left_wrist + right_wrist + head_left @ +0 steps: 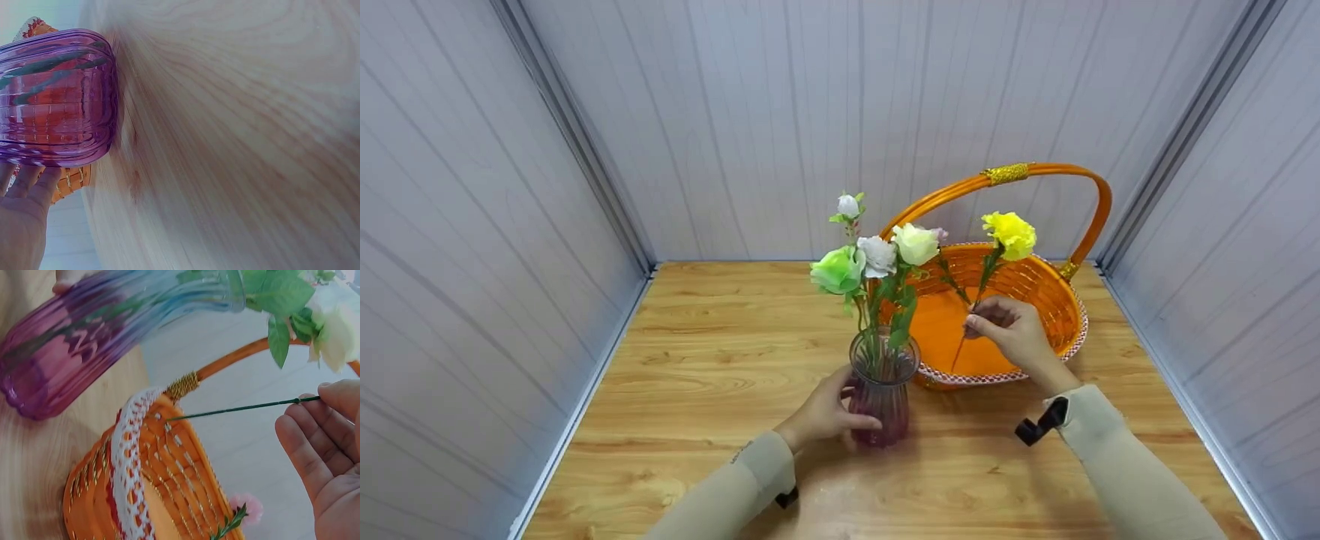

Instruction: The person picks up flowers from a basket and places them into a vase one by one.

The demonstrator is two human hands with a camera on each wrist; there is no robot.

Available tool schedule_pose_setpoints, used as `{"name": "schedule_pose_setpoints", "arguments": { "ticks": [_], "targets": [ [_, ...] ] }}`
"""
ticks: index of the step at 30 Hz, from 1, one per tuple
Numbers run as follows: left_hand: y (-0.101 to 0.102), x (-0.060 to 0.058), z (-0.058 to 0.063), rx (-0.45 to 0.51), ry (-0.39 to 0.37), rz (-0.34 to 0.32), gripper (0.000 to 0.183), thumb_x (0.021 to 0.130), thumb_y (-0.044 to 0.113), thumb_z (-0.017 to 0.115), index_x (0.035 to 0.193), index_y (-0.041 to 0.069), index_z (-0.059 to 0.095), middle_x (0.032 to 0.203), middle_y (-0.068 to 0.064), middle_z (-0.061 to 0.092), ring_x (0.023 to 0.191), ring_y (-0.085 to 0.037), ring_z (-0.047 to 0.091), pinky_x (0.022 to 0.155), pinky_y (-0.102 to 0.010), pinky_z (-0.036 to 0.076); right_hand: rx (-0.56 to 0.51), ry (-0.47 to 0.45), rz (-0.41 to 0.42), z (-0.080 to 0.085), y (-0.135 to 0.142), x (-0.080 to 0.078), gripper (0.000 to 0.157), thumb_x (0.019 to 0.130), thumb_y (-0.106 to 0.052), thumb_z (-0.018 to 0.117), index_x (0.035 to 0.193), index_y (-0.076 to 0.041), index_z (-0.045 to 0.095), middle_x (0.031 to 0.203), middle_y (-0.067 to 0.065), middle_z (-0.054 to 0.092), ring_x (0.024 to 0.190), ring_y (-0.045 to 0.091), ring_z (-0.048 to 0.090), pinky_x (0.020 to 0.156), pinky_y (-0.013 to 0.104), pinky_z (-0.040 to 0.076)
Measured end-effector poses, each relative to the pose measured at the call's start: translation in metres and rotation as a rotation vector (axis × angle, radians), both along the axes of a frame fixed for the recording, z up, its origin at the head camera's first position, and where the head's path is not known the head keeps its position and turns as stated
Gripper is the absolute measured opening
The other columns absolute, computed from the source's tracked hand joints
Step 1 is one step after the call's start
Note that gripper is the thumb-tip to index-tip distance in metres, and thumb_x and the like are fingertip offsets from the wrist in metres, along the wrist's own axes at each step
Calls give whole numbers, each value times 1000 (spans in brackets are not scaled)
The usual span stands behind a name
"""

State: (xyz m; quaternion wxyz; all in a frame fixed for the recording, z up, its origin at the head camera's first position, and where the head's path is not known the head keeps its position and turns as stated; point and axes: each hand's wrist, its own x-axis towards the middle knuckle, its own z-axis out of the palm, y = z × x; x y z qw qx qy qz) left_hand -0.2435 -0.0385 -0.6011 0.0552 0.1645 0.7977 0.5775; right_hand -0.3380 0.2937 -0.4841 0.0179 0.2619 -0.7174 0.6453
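A ribbed glass vase point(891, 409), clear at the top and purple-pink below, stands on the table. My left hand point(829, 411) holds its lower body, thumb across the front; the left wrist view shows fingers point(42, 188) against the glass. In the vase are a green rose point(838, 271), a cream rose point(916, 244), a greyish-white flower point(877, 256) and a small white bud point(848, 205). Right of it, my right hand point(1011, 330) pinches the thin stem point(242, 408) of a yellow carnation point(1011, 235) between thumb and fingertips. The stem's lower end points down over the basket.
An orange woven basket point(1076, 311) with a lace-trimmed rim and a tall arched handle point(1102, 214) stands just behind and right of the vase. A pink flower point(247, 509) with a leafy stem is at the basket. Pale panel walls point(750, 135) enclose the wooden table point(720, 360).
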Motion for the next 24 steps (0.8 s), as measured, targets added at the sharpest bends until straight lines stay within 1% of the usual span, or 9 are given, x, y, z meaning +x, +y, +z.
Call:
{"name": "schedule_pose_setpoints", "arguments": {
  "ticks": [5,11,14,18,21,24],
  "targets": [
    [0,0,0,-7,4,0,97,79,27,99,161,24,48,154,-2,62,142,-28,60,127,-58,45,-34,-13,-13,8,-5,7,11,100,8,70,108,15,67,87,2,81,75,13,78,74,30,70],
    [0,-1,-1,-13,25,-4,96,80,26,99,161,22,48,156,-1,62,142,-27,60,127,-55,45,-105,-63,-29,20,-9,15,14,100,12,66,114,10,62,86,5,81,73,16,78,73,31,70],
    [0,-2,-1,-15,31,-5,96,79,26,99,161,21,49,154,-1,63,141,-26,61,127,-54,45,-126,-38,-26,25,-11,18,10,102,12,63,112,9,61,87,5,81,74,16,78,73,32,70],
    [0,-1,-1,-21,34,-5,98,78,27,99,161,21,48,155,-1,63,140,-26,61,127,-53,45,-168,24,-5,31,-14,22,5,106,9,58,110,12,59,88,3,81,76,15,78,74,30,70],
    [0,-1,0,-22,28,-6,100,78,28,99,162,22,47,156,0,61,141,-26,61,127,-54,45,-224,44,25,34,-15,24,5,108,5,57,109,10,59,90,2,82,78,14,79,75,30,70],
    [0,0,0,-20,20,-3,100,78,29,100,163,23,46,157,1,60,141,-26,60,127,-54,45,-274,49,53,36,-17,25,5,109,4,55,108,4,59,91,3,82,80,15,79,75,30,70]
  ]
}}
